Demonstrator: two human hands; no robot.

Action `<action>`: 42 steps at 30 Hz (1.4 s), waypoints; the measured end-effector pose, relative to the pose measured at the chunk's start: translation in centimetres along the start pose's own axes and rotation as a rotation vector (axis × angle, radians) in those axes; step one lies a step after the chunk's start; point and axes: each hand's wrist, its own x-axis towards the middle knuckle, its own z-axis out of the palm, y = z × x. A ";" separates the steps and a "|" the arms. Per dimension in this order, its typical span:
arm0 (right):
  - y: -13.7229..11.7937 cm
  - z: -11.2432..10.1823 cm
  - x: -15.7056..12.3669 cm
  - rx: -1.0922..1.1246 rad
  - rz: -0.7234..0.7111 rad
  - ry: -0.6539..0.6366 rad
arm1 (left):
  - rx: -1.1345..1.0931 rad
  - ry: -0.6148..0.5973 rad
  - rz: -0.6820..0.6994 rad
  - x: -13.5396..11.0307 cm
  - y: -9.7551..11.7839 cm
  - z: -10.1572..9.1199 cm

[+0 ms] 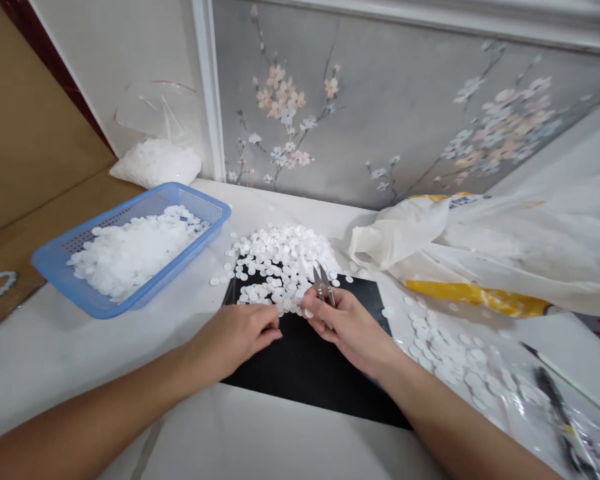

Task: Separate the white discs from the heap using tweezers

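My right hand [347,327] is closed round small metal thread snips [324,283], whose blades point away from me toward a heap of small white discs [285,263]. The heap lies on the far part of a black mat [310,363] on the white table. My left hand [240,333] rests on the mat's near left part, fingers curled together at the heap's near edge; whether they pinch a disc is hidden. Both hands almost meet at the pile's front.
A blue plastic basket [60,267] full of white discs stands at the left, with a clear bag of discs [155,160] behind it. A white and yellow plastic bag [505,247] lies at the right. More discs [450,353] and a dark tool [555,400] lie on clear plastic at the right.
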 end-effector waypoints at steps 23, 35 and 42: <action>0.8 0.0 -0.1 -1.003 -0.512 -0.129 | -0.140 0.023 -0.078 0.2 -1.4 -1.5; -0.1 -0.6 -0.6 -0.593 -0.045 -0.044 | -0.174 0.018 -0.177 -0.1 -0.8 -1.8; 0.1 -0.7 -0.3 -0.375 -0.009 -0.041 | -0.559 -0.018 -0.218 -0.1 -0.5 -1.9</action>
